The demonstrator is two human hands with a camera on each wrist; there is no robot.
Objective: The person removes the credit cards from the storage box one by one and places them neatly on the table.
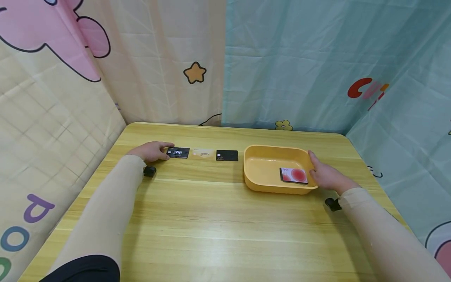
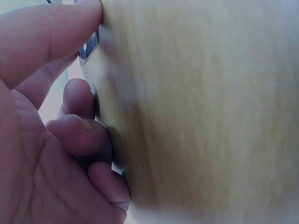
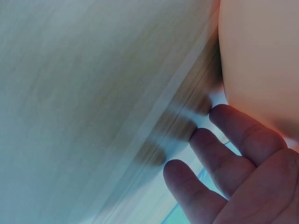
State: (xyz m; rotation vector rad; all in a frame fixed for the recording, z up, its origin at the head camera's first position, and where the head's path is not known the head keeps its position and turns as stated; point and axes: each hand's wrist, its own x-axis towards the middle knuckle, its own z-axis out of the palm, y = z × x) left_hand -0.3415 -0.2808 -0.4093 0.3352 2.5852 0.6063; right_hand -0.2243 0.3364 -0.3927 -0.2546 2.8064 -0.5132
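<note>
A black bank-style card marked "Vip" lies at the left end of a row on the table. My left hand pinches its left end between thumb and forefinger; in the left wrist view a corner of the card shows beside the thumb, other fingers curled near the tabletop. A yellow card and a second black card continue the row. My right hand grips the right wall of a yellow plastic tray. Inside lies a white card with a red circle, possibly stacked on others.
The wooden table carries everything, with patterned curtains behind and at both sides. Black wrist devices sit under both wrists. The tray stands just right of the card row.
</note>
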